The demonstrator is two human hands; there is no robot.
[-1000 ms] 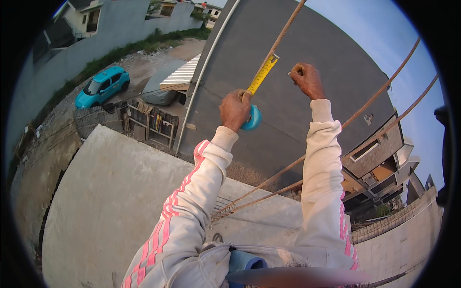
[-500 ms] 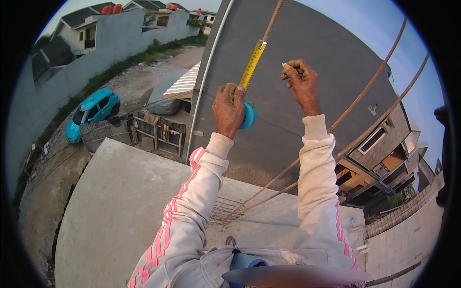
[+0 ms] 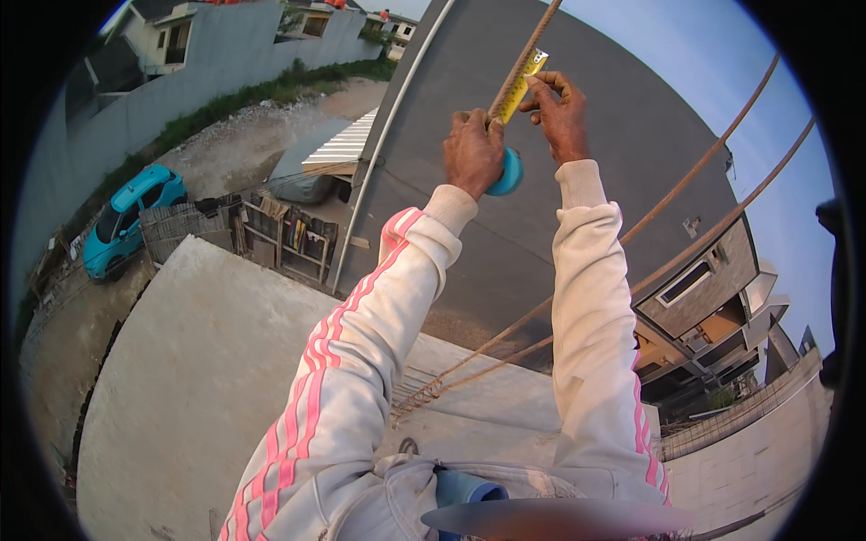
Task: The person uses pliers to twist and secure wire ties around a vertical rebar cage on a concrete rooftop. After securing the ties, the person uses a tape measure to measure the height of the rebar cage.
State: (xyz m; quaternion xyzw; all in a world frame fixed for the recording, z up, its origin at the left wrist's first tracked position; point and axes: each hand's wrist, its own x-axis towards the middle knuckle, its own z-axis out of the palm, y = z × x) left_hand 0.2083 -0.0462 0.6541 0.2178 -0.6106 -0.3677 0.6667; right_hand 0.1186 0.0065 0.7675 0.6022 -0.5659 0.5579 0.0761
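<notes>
My left hand is closed round a rusty reinforcing bar and holds a tape measure against it. The tape measure's turquoise case hangs just right of that hand. Its yellow blade extends upward along the bar, with the metal end hook at the top. My right hand is pinched close to the blade's right edge, below the hook. A small whitish piece showed in its fingertips a moment before; the fingers now mostly hide it.
Two tall rusty bars lean up at the right beside my right arm. A dark grey wall stands ahead, with a concrete slab below. Down at the left are a turquoise car and a wooden fence.
Both hands have moved up, the left one also to the right along with the tape measure. My right hand has come in from apart to beside the blade. The view has shifted slightly.
</notes>
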